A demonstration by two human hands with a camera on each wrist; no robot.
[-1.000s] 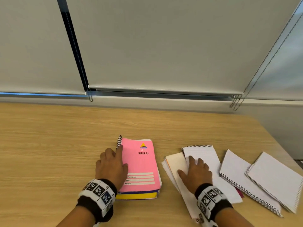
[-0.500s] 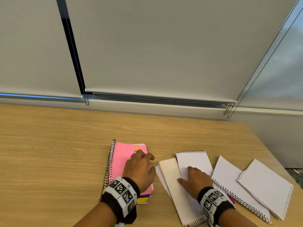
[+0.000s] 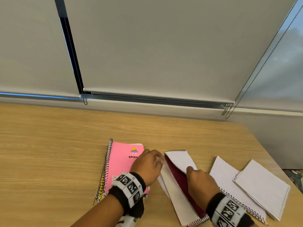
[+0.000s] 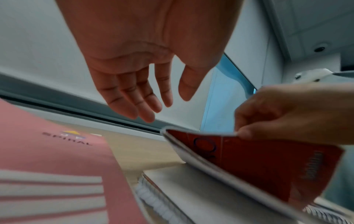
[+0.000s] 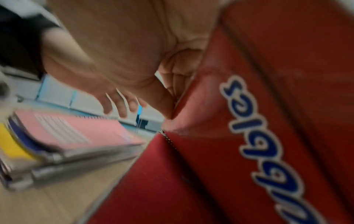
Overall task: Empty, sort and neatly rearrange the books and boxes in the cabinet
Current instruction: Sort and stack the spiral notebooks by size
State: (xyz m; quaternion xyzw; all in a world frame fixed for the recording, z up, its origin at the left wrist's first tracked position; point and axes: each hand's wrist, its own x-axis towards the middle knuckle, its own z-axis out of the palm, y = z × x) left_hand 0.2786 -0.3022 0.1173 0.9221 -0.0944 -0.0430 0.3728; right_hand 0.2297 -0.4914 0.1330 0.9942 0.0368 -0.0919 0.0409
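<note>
A pink spiral notebook (image 3: 121, 163) tops a small stack on the wooden table (image 3: 49, 153). My left hand (image 3: 147, 166) hovers over its right edge, fingers straight and holding nothing (image 4: 153, 97). Just to the right, my right hand (image 3: 201, 182) pinches the edge of a red-covered notebook (image 3: 178, 177) and holds it tilted up, white side facing right. In the right wrist view my thumb presses on its red cover (image 5: 249, 151), which bears blue lettering. A cream notebook (image 3: 177, 202) lies flat beneath it.
Two white spiral notepads (image 3: 224, 177) (image 3: 260, 185) lie overlapping at the right, near the table's right edge. Lowered roller blinds with hanging bead cords (image 3: 229, 110) run behind the table. Bare wood spreads to the left and behind the books.
My left hand crossed from the pink notebook's left side to its right edge. My right hand went from lying flat on the notepad to lifting it on edge, baring the red cover.
</note>
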